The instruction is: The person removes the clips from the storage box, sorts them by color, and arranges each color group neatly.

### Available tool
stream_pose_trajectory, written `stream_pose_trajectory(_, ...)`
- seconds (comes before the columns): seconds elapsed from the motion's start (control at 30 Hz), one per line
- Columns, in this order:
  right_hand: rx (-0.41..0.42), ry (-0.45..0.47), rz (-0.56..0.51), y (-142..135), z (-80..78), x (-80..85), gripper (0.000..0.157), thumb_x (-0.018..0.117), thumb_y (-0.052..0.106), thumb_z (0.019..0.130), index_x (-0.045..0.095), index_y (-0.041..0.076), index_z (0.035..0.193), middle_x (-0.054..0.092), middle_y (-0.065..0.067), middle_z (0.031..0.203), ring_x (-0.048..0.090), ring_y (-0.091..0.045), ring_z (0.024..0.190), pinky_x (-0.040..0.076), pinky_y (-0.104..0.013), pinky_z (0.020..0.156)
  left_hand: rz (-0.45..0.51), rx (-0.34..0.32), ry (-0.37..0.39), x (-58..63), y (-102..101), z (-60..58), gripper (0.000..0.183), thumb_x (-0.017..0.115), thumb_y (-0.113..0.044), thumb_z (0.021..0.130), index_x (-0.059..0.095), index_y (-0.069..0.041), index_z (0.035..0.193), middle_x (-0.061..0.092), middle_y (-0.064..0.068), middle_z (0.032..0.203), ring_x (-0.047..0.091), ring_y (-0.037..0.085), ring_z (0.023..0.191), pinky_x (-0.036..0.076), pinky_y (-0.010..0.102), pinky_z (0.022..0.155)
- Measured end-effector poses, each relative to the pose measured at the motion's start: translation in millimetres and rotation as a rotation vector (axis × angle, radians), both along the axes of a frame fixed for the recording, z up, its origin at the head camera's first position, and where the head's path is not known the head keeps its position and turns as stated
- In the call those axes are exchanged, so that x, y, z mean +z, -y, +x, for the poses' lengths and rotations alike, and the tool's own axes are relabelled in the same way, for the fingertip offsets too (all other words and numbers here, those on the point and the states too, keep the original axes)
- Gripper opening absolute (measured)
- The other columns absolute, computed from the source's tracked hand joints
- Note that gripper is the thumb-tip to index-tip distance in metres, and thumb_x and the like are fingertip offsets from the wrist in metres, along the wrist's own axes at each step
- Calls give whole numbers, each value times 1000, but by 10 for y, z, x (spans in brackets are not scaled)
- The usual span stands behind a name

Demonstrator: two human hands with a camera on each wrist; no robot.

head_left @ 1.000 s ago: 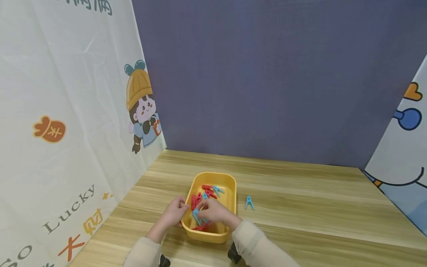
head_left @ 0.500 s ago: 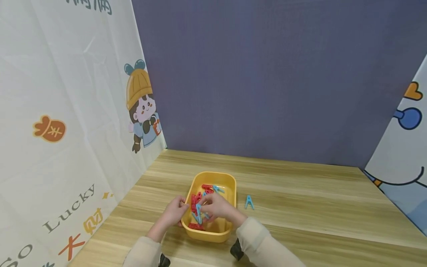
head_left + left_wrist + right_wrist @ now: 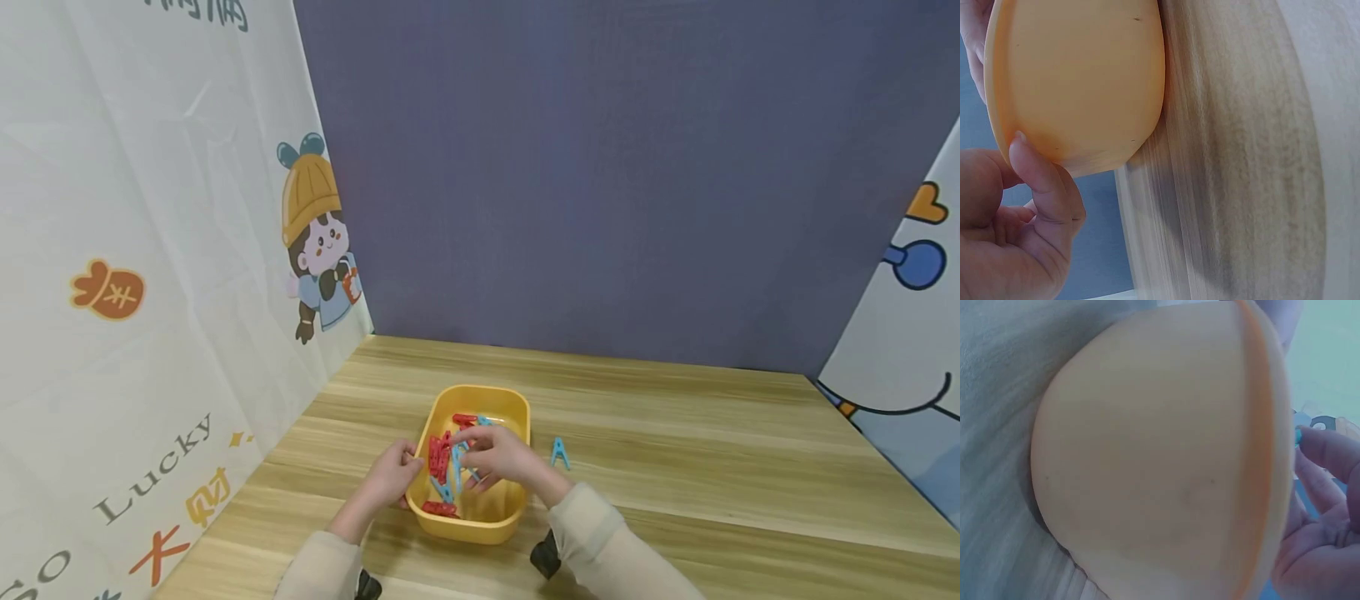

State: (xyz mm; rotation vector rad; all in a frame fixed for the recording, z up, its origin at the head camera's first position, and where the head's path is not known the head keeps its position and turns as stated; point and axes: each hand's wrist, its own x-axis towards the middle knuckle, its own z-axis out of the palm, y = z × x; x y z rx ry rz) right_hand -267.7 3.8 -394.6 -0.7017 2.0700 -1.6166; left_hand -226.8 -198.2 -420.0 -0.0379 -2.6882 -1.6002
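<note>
A yellow plastic bin (image 3: 468,532) stands on the table, holding several red clothespins (image 3: 437,457) and blue ones. My left hand (image 3: 392,475) grips its left rim, and the left wrist view shows the fingers (image 3: 1044,178) curled over the edge. Inside the bin, my right hand (image 3: 504,457) pinches a blue clothespin (image 3: 457,469). Only a small tip of that clothespin (image 3: 1298,436) shows above the rim in the right wrist view. Another blue clothespin (image 3: 442,490) lies below it beside a red one (image 3: 439,508). The right hand covers part of the pile.
Right of the bin, a single blue clothespin (image 3: 560,452) lies on the wooden table (image 3: 697,467). A printed white sheet (image 3: 187,250) borders the left side, and a dark blue-grey panel (image 3: 570,183) stands behind.
My right hand has shifted up and to the right within the bin, carrying the blue clothespin off the lower pile. The left hand stays on the rim.
</note>
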Motion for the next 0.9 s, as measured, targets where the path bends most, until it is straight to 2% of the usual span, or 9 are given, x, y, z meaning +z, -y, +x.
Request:
stream_pose_trajectory(0.27, -18, 13, -11, -56, 6, 44, 28, 60, 7, 88, 61, 5, 116, 58, -14, 87, 64, -25, 62, 56, -46, 60, -6, -2, 1, -3, 5, 0, 12, 49, -6, 93, 47, 3, 100, 50, 10, 78, 50, 15, 50, 47, 26, 37)
stream_pose_trajectory(0.4, -15, 9, -18, -81, 1, 55, 30, 59, 6, 89, 58, 1, 118, 58, -14, 88, 64, -27, 64, 56, -42, 59, -6, -6, 1, 2, 4, 7, 11, 49, -5, 93, 47, 3, 99, 51, 11, 79, 51, 16, 50, 47, 26, 37)
stream_pose_trajectory(0.57, -23, 9, -32, -128, -9, 69, 29, 59, 6, 89, 59, 2, 117, 57, -15, 90, 61, -39, 76, 57, -38, 58, -3, -8, 8, 17, 0, 22, 10, 48, -6, 93, 47, 2, 99, 52, 12, 78, 50, 15, 48, 47, 26, 37)
stream_pose_trajectory(0.67, -35, 3, -40, -156, -12, 82, 30, 60, 8, 88, 58, 3, 117, 55, -15, 92, 59, -43, 81, 57, -39, 60, -6, -6, 11, 20, -4, 24, 10, 48, -6, 93, 47, 2, 98, 51, 13, 77, 49, 14, 47, 47, 25, 37)
stream_pose_trajectory(0.9, -70, -15, -51, -238, -23, 136, 32, 61, 5, 87, 56, 3, 119, 54, -15, 92, 60, -41, 81, 55, -48, 66, -2, -7, 6, 13, -6, 17, 10, 48, -5, 93, 47, 3, 98, 51, 13, 77, 49, 15, 47, 46, 25, 37)
